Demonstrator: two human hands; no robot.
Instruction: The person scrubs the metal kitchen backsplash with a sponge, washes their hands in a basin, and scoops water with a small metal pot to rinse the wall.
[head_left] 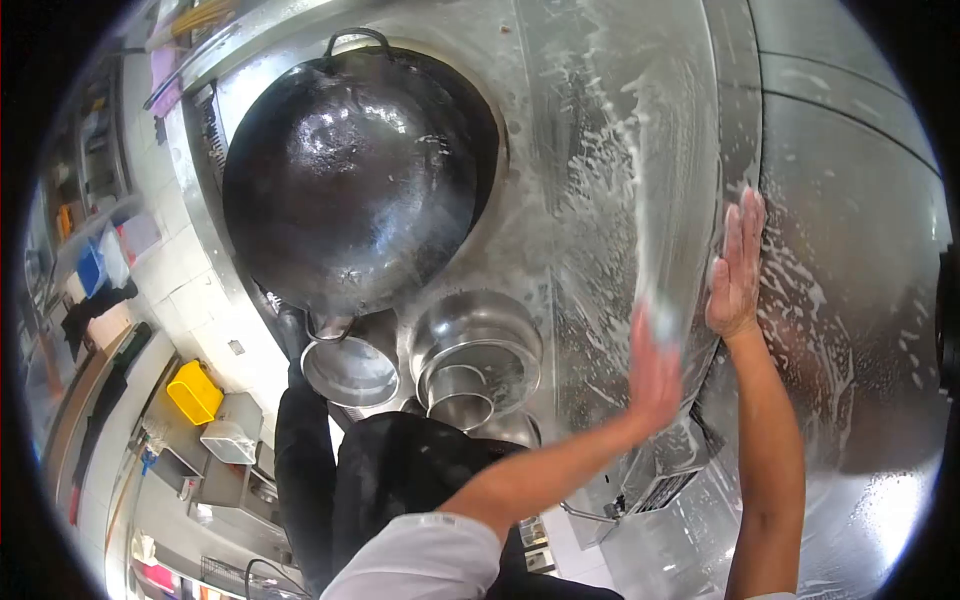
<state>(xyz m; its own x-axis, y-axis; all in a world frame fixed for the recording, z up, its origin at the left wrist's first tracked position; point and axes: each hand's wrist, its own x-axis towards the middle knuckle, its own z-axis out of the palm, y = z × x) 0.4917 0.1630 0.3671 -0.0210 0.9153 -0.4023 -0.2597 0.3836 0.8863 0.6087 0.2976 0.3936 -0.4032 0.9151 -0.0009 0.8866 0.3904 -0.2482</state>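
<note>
My left hand [655, 375], blurred by motion, is over the wet, foam-streaked steel worktop [620, 190]. At its fingertips is a small pale bluish thing, too smeared to make out. Further right, my right hand [737, 270] lies flat with its fingers stretched out, holding nothing. It rests where the worktop meets the upright steel panel [860, 300]. White suds streak both surfaces around the hands.
A big dark wok [350, 180] sits at the upper left. Below it are a steel bowl [350, 372] and several nested steel pots [478, 312]. A yellow bin [195, 392] stands at the lower left, beyond the tiled floor.
</note>
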